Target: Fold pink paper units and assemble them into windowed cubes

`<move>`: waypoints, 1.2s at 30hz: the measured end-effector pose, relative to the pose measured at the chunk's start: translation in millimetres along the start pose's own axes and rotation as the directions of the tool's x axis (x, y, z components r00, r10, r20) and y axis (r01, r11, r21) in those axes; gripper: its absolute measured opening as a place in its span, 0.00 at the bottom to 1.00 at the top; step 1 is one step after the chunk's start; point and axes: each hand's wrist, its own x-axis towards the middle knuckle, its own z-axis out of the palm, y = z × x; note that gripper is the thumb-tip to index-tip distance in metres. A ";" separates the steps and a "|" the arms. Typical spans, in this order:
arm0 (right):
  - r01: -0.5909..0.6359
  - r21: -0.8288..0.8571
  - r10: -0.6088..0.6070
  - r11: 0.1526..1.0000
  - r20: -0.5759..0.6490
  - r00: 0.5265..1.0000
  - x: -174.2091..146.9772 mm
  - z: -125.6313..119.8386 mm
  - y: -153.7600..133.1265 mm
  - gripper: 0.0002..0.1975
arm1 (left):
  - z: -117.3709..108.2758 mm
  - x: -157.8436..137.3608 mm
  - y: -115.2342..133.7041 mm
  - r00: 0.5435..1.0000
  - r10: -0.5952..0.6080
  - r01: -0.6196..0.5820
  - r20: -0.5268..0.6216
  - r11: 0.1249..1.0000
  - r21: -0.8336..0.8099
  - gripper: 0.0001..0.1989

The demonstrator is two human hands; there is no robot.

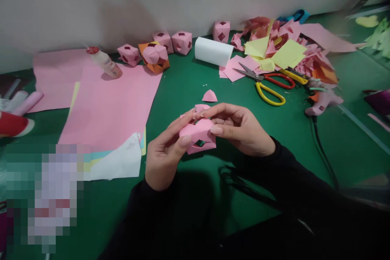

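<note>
Between both hands is a folded pink paper shape (198,132) with openings in its sides, held above the green table. My left hand (166,146) grips its left side, thumb on the near face and fingers over the top. On the right side, my right hand (240,128) pinches it with thumb in front and forefinger along the upper edge. The fingertips of both hands nearly meet at the top; part of the shape behind them is hidden. Just beyond it, a small pink folded paper piece (210,96) lies on the table.
Scissors (258,78) and a pink glue gun (324,102) with a cord lie right. Behind are a white roll (213,51), a heap of paper scraps (283,44) and several finished paper shapes (182,42). Pink sheets (112,105) with a small bottle (106,64) on them lie left.
</note>
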 end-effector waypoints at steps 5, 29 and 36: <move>-0.056 -0.035 0.056 0.998 -0.007 0.998 -1.6 -0.2 -1.0 0.12 | -0.7 0.5 2.7 1.000 0.020 -0.020 -0.010 1.000 0.013 0.16; 0.046 -0.094 -0.053 0.994 -0.068 0.996 -2.2 3.9 4.1 0.15 | 0.9 0.1 -0.1 0.999 0.014 -0.016 -0.039 0.998 -0.055 0.16; 0.021 0.030 -0.018 0.999 -0.111 0.994 -0.1 8.9 6.1 0.11 | 3.7 0.5 -3.4 0.999 0.007 -0.012 -0.044 0.991 -0.130 0.16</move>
